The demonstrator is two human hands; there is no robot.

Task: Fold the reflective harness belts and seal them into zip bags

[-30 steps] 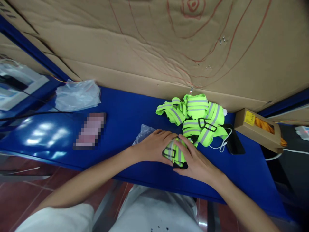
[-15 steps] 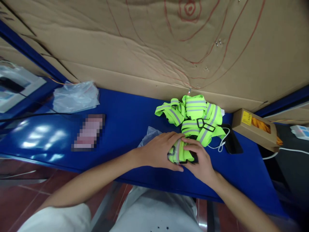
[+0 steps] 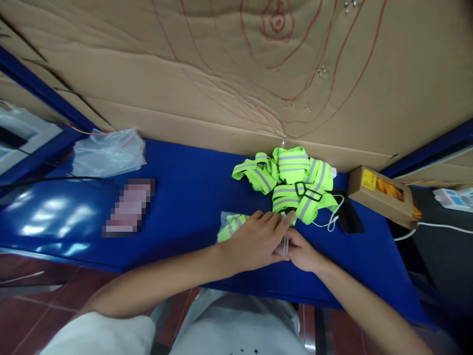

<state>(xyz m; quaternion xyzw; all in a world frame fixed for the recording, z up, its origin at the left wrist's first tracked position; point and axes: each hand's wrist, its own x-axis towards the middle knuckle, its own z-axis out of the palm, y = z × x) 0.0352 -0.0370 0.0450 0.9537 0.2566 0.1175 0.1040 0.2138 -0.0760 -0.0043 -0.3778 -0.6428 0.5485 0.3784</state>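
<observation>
The two hands are close together over the worktop. The left hand lies over a clear bag, with its fingers side by side. It hides the middle of the bag, so I cannot tell how hard it grips. The right hand has its fingers curled and pinches the bag's right end. A bright green strap with gray stripes is in the bag, and it peeks out to the left of the left hand.

Just past the hands is a messy pile of green straps with black buckles. To the right of the pile, beyond the right hand, there is a white cord by a flat black thing. Farther right is a brown box with orange stuff inside.

Well to the left of the left hand is a phone with a blurry pink screen. Past it lie some crinkly plastic bags.
</observation>
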